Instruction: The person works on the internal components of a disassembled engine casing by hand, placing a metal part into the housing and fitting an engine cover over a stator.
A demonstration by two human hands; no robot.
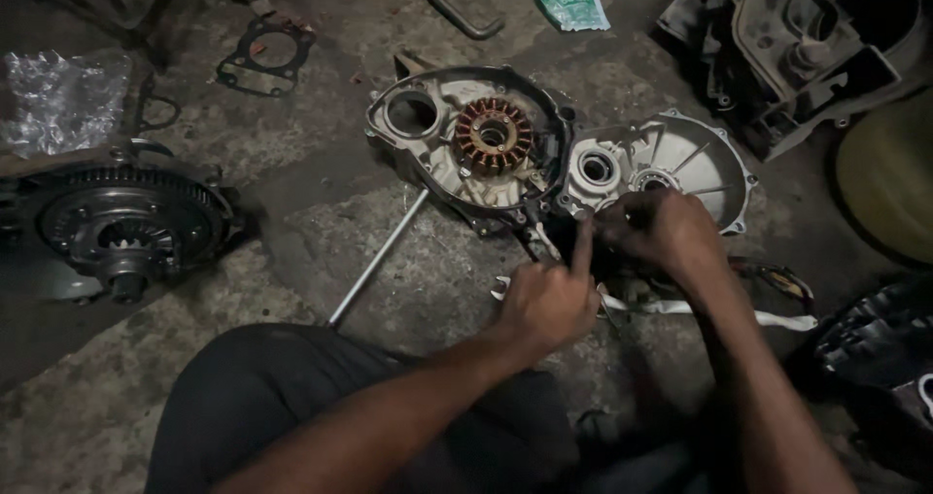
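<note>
Hands at the edge of the engine cover

My left hand [549,300] is curled into a loose fist just below the stator cover [466,139], with the forefinger stuck straight out toward the cover's lower right corner. My right hand [656,230] sits to the right of that corner, fingers bunched together and pressed down on something dark and small; what they pinch I cannot tell, since the knuckles hide it. The stator cover lies open side up on the concrete floor [428,271], its copper-wound stator [493,135] in the middle. Touching the cover's right edge is a second, paler casing [680,159] with ribs. A long steel rod [379,256] runs down and left from the cover's lower edge. Well to the left of the cover rests a round geared clutch part [126,227], and above and left of the cover lies a flat black gasket [264,57]
</note>
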